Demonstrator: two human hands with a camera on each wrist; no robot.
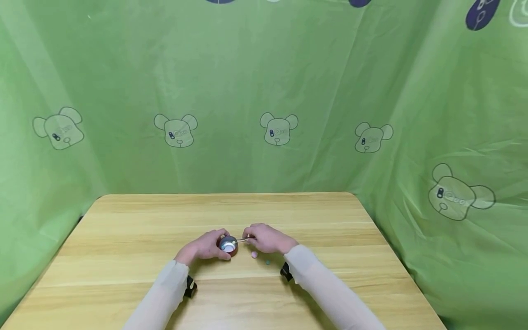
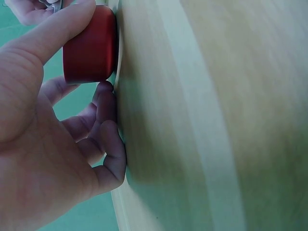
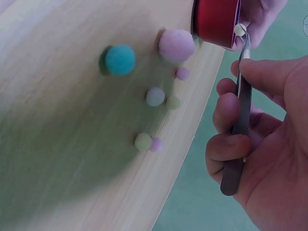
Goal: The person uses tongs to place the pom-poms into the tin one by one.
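Observation:
A small red bowl point(image 1: 229, 247) with a pale inside stands on the wooden table point(image 1: 123, 238). My left hand point(image 1: 206, 247) grips it round the side; in the left wrist view the thumb lies over the red bowl point(image 2: 90, 45). My right hand point(image 1: 268, 238) pinches metal tweezers point(image 3: 238, 120), whose tips hold a tiny pale pompom point(image 3: 239, 30) at the rim of the bowl point(image 3: 216, 19). Several small pompoms lie on the table by the right hand, among them a teal one point(image 3: 120, 59) and a larger pink one point(image 3: 176, 44).
Green cloth with bear prints point(image 1: 278, 128) hangs behind and on both sides of the table. A pink pompom point(image 1: 254, 254) and a teal one point(image 1: 268, 262) lie just in front of my right hand. Both forearms wear pale sleeves.

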